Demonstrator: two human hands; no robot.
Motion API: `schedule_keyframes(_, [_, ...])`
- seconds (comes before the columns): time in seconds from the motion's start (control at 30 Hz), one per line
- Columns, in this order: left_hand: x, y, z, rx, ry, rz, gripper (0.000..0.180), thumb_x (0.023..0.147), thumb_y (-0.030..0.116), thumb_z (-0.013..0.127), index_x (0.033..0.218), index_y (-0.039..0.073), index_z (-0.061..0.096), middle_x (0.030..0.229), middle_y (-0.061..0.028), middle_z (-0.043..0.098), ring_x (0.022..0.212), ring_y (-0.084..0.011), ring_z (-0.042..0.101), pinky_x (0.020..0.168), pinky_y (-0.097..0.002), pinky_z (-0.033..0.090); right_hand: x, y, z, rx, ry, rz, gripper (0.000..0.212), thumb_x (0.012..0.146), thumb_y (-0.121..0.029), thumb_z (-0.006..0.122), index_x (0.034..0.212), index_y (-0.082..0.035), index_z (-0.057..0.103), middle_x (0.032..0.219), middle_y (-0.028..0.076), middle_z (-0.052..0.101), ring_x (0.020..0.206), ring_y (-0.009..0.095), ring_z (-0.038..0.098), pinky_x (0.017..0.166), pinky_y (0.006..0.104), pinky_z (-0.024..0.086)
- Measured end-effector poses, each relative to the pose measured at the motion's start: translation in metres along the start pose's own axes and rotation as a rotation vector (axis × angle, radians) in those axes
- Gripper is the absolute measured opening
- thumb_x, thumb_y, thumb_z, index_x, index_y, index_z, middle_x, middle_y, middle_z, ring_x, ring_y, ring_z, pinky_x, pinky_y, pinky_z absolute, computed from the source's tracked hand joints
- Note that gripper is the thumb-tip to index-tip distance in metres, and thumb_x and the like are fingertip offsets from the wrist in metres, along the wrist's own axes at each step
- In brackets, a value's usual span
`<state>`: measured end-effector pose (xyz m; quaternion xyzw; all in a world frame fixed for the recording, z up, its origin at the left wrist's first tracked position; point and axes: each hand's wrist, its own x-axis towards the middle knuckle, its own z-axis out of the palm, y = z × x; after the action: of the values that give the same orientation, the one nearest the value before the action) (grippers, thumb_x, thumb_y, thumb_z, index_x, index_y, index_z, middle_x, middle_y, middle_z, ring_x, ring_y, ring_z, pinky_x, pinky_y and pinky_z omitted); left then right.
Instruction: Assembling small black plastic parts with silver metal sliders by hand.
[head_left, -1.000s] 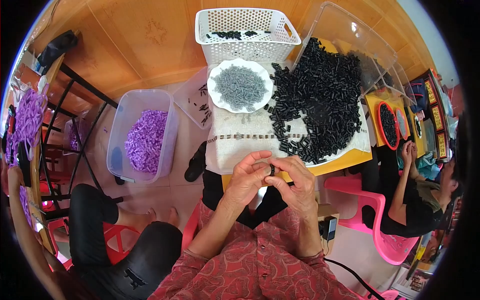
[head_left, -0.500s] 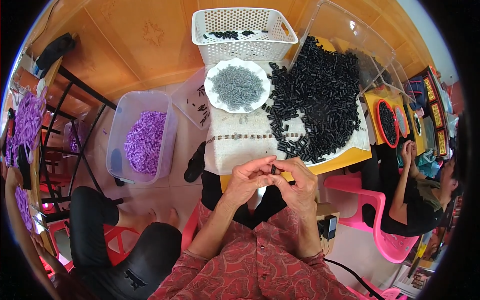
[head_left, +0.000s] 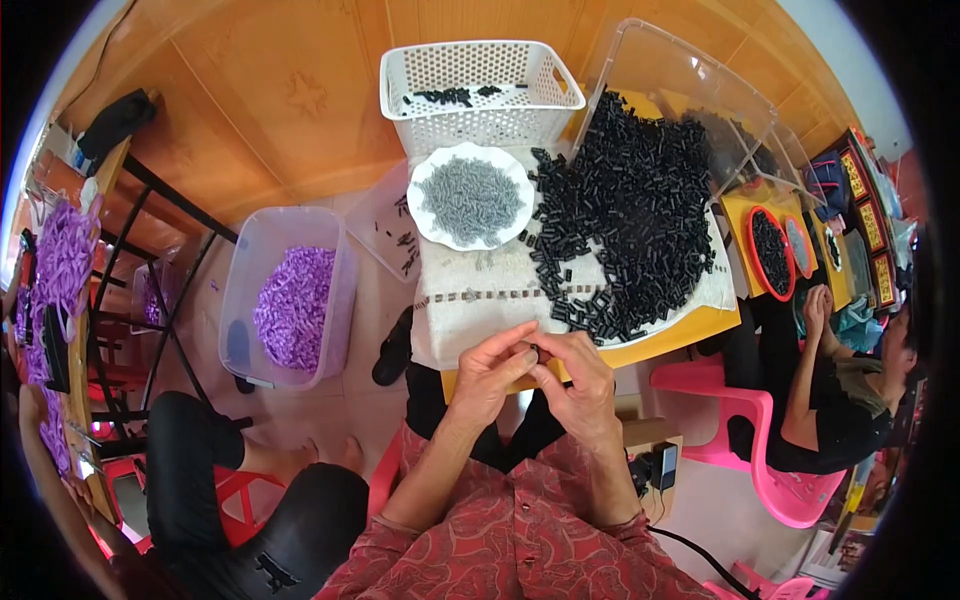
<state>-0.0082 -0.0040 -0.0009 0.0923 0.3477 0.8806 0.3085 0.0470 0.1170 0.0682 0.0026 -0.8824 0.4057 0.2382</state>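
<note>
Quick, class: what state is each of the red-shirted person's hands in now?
Left hand: fingertips at a small dark piece; grip cannot be told.
Right hand: closed, pinching that piece.

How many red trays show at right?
2: the left tray, with black pieces, and the right tray, with grey pieces, both on the side table. More may be hidden.

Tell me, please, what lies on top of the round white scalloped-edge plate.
Small translucent grey pieces are heaped on the round white scalloped-edge plate, leaving its rim showing; the plate's covered middle and whatever lies beneath it cannot be seen.
</note>
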Motion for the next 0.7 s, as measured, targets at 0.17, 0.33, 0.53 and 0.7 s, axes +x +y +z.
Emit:
schedule_keyframes(0.17, [0.007,0.016,-0.007,0.021,0.266,-0.103,0.027,0.093,0.002,0.056,0.120,-0.003,0.058,0.097,-0.0102,0.067,0.078,-0.0152,0.066,0.071,-0.0264,0.055,-0.001,0.005,0.003,-0.024,0.027,0.042,0.044,0.072,0.005,0.072,0.114,0.001,0.060,0.101,0.016,0.064,0.086,0.029,0.060,0.072,0.0339,0.051])
schedule_keyframes(0.33, [0.041,0.050,0.004,0.072,0.389,-0.088,0.024,0.092,0.009,0.058,0.113,-0.002,0.060,0.090,-0.0106,0.066,0.068,-0.0159,0.064,0.062,-0.0281,0.054,-0.003,0.012,0.002,-0.006,0.038,0.072,0.037,0.075,0.004,0.069,0.111,0.002,0.061,0.097,0.015,0.064,0.080,0.027,0.060,0.066,0.0322,0.052])
schedule_keyframes(0.53, [0.190,0.116,0.004,0.077,0.127,0.122,0.006,0.088,0.004,0.058,0.088,-0.002,0.060,0.075,-0.0086,0.062,0.060,-0.0159,0.061,0.056,-0.0287,0.053,-0.008,0.018,-0.001,-0.036,0.023,0.081,0.030,0.076,0.004,0.068,0.105,0.003,0.062,0.090,0.015,0.063,0.075,0.028,0.059,0.065,0.0323,0.051])
schedule_keyframes(0.7, [0.252,0.166,0.019,0.111,0.231,0.240,0.013,0.089,0.007,0.061,0.089,-0.006,0.057,0.083,-0.0133,0.061,0.070,-0.0244,0.064,0.069,-0.0364,0.059,-0.013,0.028,0.001,-0.080,0.042,0.056,0.024,0.078,0.004,0.068,0.101,0.002,0.064,0.087,0.014,0.065,0.073,0.025,0.064,0.064,0.0317,0.051])
